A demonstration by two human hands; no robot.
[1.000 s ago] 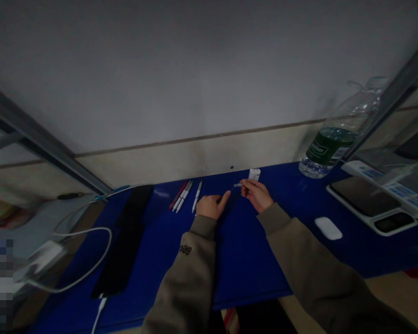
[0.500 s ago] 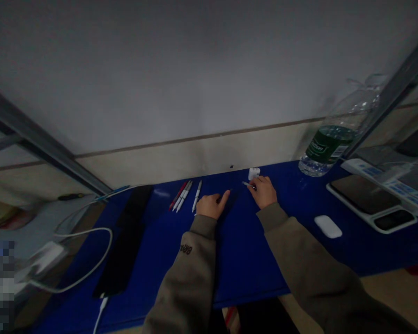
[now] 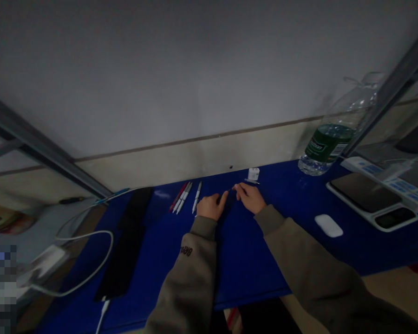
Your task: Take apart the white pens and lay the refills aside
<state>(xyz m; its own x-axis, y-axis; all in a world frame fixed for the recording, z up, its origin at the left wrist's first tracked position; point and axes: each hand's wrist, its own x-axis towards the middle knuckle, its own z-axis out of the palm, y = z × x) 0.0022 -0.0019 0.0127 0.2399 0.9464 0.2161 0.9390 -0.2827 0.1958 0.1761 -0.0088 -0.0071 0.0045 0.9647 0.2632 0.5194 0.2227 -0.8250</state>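
Observation:
My left hand is closed, with the thumb pointing up and to the right. A thin dark stick that looks like a pen refill runs from its thumb toward my right hand, whose fingers pinch at the far end. A small pale tip shows below my left hand; what it belongs to is hidden. Just beyond my right hand, a grey pen barrel piece lies in front of a white cube-shaped charger. A white pen lies beside my left hand, with red and white pens further left.
On the blue tabletop, a long black object with a white cable lies left. A white mouse-shaped object, a digital scale and a power strip are right. A large water bottle stands by the wall.
My right hand has let go of the grey pen barrel piece, leaving it by the charger, and moved left to pinch at the thin stick by my left hand. The left hand stays put.

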